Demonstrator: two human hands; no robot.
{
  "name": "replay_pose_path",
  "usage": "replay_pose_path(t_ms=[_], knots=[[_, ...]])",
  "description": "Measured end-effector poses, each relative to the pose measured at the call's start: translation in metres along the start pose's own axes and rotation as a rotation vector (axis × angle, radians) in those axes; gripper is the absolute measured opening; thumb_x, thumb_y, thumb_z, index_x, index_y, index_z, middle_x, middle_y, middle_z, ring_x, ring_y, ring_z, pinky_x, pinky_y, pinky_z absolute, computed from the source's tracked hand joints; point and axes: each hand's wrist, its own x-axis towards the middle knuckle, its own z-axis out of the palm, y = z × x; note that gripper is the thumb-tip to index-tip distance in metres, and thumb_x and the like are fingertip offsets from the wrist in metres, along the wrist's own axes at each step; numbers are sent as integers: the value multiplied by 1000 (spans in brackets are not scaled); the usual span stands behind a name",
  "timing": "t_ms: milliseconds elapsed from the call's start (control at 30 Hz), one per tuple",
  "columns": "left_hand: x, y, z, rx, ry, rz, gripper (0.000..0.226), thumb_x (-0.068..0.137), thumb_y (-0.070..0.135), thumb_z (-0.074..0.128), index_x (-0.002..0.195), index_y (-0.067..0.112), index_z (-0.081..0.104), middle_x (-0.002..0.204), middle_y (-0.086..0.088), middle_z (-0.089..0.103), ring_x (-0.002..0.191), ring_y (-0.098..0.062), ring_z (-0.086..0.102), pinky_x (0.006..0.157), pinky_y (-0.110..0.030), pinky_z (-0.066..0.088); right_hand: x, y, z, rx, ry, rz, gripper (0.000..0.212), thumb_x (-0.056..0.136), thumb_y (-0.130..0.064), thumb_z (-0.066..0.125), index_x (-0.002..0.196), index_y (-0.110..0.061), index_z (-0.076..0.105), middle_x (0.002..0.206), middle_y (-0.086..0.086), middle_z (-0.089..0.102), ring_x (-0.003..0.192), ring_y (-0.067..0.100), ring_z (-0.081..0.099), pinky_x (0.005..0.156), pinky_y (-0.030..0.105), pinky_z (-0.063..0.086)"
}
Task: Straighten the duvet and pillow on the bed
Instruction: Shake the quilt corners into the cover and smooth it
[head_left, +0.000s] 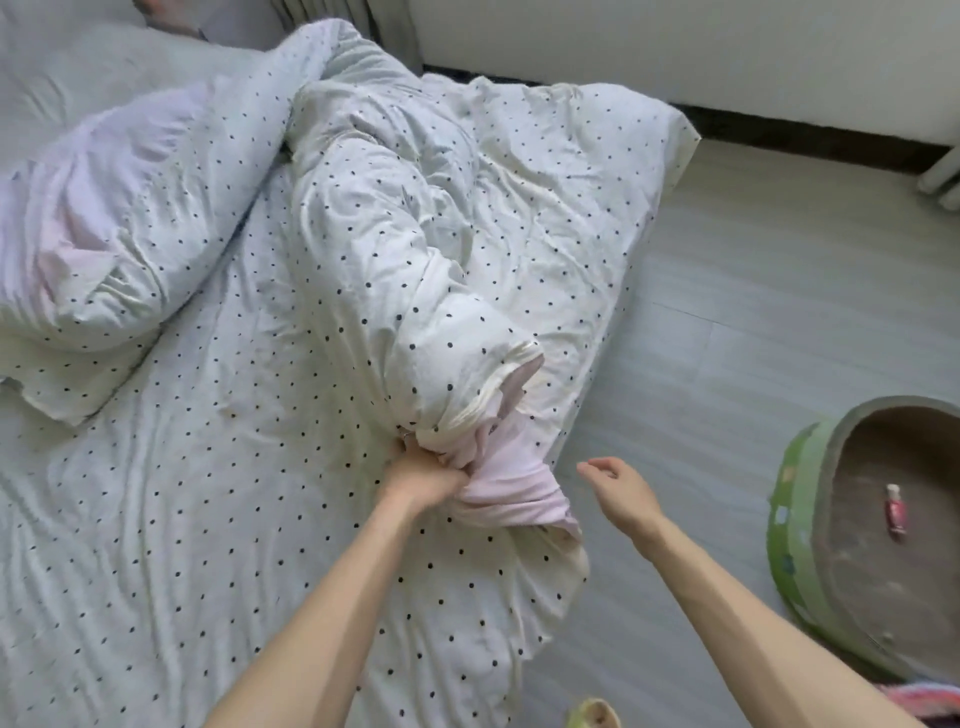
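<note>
Left hand (426, 480) grip is clamping on the bunched end of the duvet (395, 249) at lower centre of the frame, fingers curling into the wad where the pink inner layer (514, 483) is spilling out of the dotted cover. Right hand (621, 493) is hanging just right of that wad over the floor (753, 312), fingers relaxed and apart, holding nothing. The duvet is lying as a twisted roll running from the grip up to top centre, on the right half of the bed (156, 519), its far corner drooping over the edge at upper right. What looks like the pillow (119, 223) is sitting crumpled at left, apart from the roll. To do this step well, the free hand is probably needing to take a second hold further along the same edge, so both are spreading the end wide before pulling. Tugging one-handed is likely tightening the twist. The pink filling is wanting tucking back in first.
</note>
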Motion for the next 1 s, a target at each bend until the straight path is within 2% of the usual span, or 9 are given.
replay_pose_path(t_ms=[133,267,333,400,467,567,700,833,1000], knots=[[-22,37,-30,-467,451,76,120,38,63,75,134,12,23,141,-15,34,130,-35,36,110,-50,36,5,-65,-9,142,-21,-46,38,98,-55,49,103,-18,59,109,3,63,89,21,58,79,34,43],[-20,91,-66,180,994,739,90,77,81,54,140,24,24,159,-16,19,145,-35,26,120,-55,10,12,-121,-14,290,-112,-6,42,104,-52,42,122,-17,55,128,19,61,122,37,57,100,48,48],[-9,123,-77,772,875,1006,63,100,60,36,153,31,21,164,-7,6,151,-29,10,118,-63,-7,24,-134,-12,314,-177,34,51,103,-56,40,138,-21,49,130,12,61,117,31,61,97,44,49],[1,160,-79,1207,468,837,57,105,48,21,159,32,10,167,-7,-1,154,-30,-7,111,-67,-18,41,-143,-9,285,-208,62,51,102,-57,38,137,-22,52,128,5,62,110,24,63,88,38,50],[20,194,-78,1289,176,470,63,103,48,33,158,23,17,163,-13,23,152,-37,12,114,-69,-4,56,-153,-5,298,-225,90,44,102,-53,38,121,-23,64,121,3,67,103,22,65,82,35,50],[49,213,-80,1313,101,170,58,91,31,56,144,13,42,133,-16,58,118,-44,57,101,-66,35,70,-166,-1,276,-261,176,37,101,-45,43,98,-22,71,114,3,74,93,24,69,78,33,52],[90,188,-77,1440,121,204,44,101,23,39,144,17,46,143,-15,39,127,-37,41,103,-53,36,74,-159,12,229,-329,247,35,96,-42,50,113,-20,71,114,0,74,96,21,73,79,33,53],[105,184,-80,1290,36,372,36,94,35,51,125,21,63,130,-1,64,122,-23,58,106,-43,35,86,-157,12,266,-401,304,45,98,-51,49,111,-15,72,113,4,73,99,22,72,84,36,55],[68,188,-150,543,128,216,32,68,38,57,92,21,68,101,-8,73,98,-31,67,72,-32,41,77,-172,7,475,-454,411,71,93,-71,47,121,-7,61,123,18,62,103,36,69,86,46,58]])
